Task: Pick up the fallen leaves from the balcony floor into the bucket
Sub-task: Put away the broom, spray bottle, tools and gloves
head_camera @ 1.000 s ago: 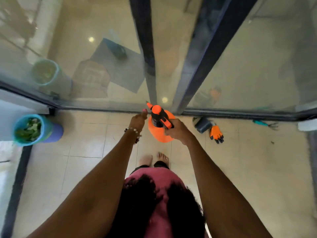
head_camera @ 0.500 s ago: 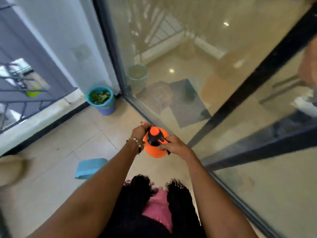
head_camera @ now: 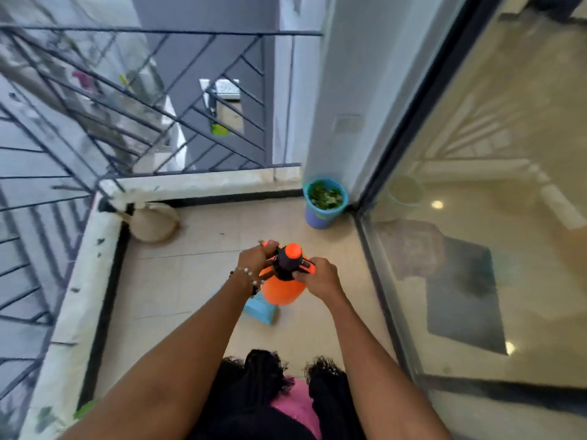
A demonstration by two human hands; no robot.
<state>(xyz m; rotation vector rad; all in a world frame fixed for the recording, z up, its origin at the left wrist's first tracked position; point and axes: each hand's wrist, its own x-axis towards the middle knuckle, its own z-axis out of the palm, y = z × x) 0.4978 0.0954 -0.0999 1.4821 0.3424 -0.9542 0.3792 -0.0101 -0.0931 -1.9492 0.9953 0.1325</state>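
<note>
A blue bucket point(head_camera: 320, 214) with a teal rim stands in the far corner of the balcony, against the glass door frame, and holds green leaves point(head_camera: 326, 195). Both my hands carry an orange spray bottle point(head_camera: 283, 289) with a black pump head in front of me, above the tiled floor. My left hand point(head_camera: 256, 256) grips the nozzle side of the head. My right hand point(head_camera: 319, 277) grips the trigger handle. No loose leaves show on the tiles near my feet.
A blue dustpan point(head_camera: 261, 309) lies on the floor under the bottle. A beige round object point(head_camera: 154, 226) sits in the far left corner. A low parapet point(head_camera: 79, 296) with a metal railing point(head_camera: 133, 100) runs along the left and far sides. A glass door point(head_camera: 482, 217) closes off the right.
My view has swung left from the glass door toward the balcony corner. The bucket now lies ahead. Both hands have kept hold of the spray bottle throughout.
</note>
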